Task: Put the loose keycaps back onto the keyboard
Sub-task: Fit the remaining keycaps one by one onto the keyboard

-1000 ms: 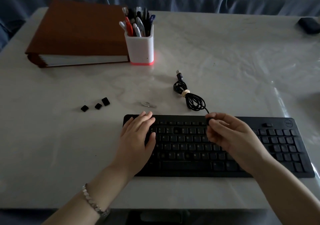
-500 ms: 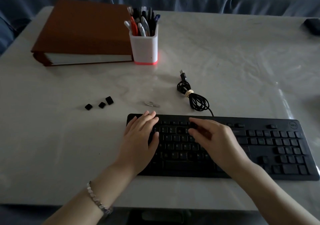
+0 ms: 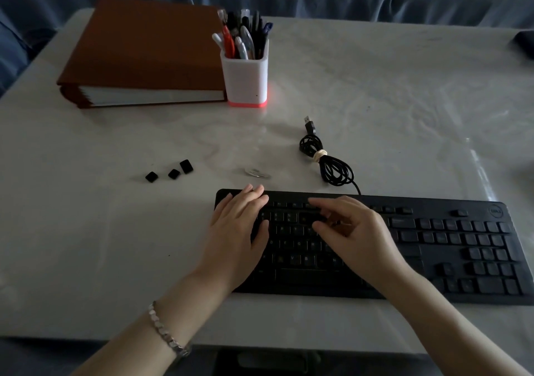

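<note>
Left hand (image 3: pixel 239 231) lies flat on the left end of the keyboard (image 3: pixel 433 205), fingers straight, gripping nothing; reads as bracing the board.
Right hand (image 3: pixel 355 231) is over the upper rows left of the keyboard's middle; forefinger and thumb reach toward a dark patch in the number row; too dim to tell whether they pinch a keycap, press one home, or the patch is a bare socket.

Three loose keycaps (image 3: pixel 174 174) sit on the counter (image 3: pixel 375 101), off the keyboard's rear-left corner, in a short row roughly parallel to its rear edge, close together but apart; the one nearest the keyboard looks larger and oblong, long axis running obliquely away from the rear edge.

Key relation: the caps lie left of and beyond both hands; the left hand is much nearer, the right would have to cross over it; my call, next pick goes to the left hand or the brace gets swapped.

Room: bare counter between the caps and the rear-left corner; a small shiny object (image 3: pixel 257 172), unidentified, just behind the rear edge; the coiled USB cable (image 3: pixel 336 170) behind it nearer the middle; binder (image 3: pixel 144 46) and pen cup (image 3: pixel 245 78) well beyond; no counter edge near the caps.
</note>
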Motion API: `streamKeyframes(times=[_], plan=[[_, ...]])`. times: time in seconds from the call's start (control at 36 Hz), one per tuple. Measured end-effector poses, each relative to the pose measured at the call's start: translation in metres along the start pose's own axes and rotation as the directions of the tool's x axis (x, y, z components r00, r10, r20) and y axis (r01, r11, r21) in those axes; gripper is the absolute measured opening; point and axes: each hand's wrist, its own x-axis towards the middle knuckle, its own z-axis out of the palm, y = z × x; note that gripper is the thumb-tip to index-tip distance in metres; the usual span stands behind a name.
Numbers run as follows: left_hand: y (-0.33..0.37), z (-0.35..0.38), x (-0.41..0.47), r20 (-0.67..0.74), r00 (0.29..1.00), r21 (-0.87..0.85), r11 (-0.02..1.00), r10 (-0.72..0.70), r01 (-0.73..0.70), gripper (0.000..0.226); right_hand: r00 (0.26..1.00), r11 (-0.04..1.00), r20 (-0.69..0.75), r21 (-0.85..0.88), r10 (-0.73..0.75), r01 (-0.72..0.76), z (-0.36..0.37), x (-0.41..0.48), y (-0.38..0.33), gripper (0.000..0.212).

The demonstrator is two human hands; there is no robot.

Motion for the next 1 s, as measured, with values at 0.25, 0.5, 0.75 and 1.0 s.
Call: streamKeyframes(times=[0.25,0.5,0.75,1.0], plan=[[0.000,0.000,0.000,-0.002,1.000,-0.004,1.000,-0.001,0.001,0.046,0.986,0.982,-0.012,0.083,0.169,-0.167,-0.003,0.005,-0.005,0.021],[0.000,0.000,-0.001,-0.006,1.000,-0.004,1.000,0.003,-0.003,0.047,0.965,0.925,0.003,0.286,0.261,-0.251,-0.003,0.005,-0.009,0.025],[-0.001,0.001,0.000,0.001,1.000,-0.001,1.000,0.001,-0.001,0.046,0.949,0.878,0.066,0.363,0.310,-0.312,-0.002,0.005,-0.013,0.021],[-0.001,0.002,0.000,-0.007,1.000,0.007,1.000,-0.001,0.001,0.045,0.970,0.918,0.027,0.316,0.242,-0.238,-0.005,0.006,-0.012,0.022]])
